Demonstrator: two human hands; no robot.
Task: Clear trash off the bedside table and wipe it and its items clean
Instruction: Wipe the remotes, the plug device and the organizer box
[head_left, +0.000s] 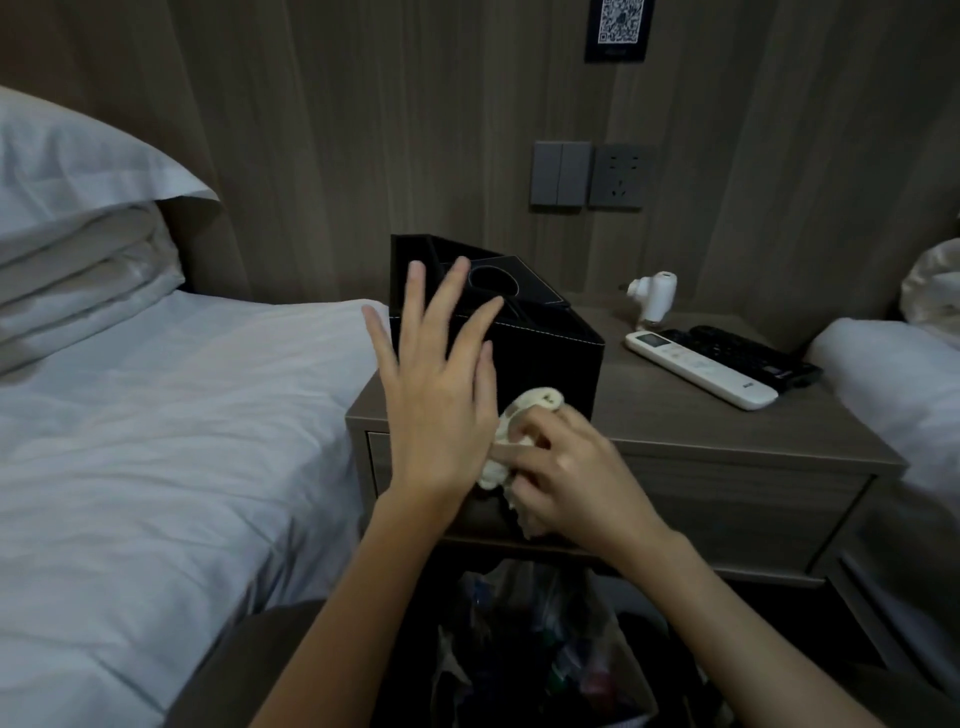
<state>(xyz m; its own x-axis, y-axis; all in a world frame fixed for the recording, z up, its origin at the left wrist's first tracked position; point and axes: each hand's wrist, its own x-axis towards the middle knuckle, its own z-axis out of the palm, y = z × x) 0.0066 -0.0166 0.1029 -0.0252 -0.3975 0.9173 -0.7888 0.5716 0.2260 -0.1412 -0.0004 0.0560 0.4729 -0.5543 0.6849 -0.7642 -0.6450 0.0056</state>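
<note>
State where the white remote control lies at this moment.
In the head view, the white remote control lies on the right side of the bedside table, right of the black box, with a black remote just behind it.

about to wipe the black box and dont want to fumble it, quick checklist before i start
1. Grip: right hand holds the white cloth: ok.
2. Free hand: left hand is open with fingers spread, able to steady the black box: ok.
3. Left hand touching the box: cannot tell.
4. Clear space: white remote and black remote lie apart from the box on the bedside table: ok.
5. Open trash bag below the table front: ok.
6. Cloth damp or clean: cannot tell.
</note>
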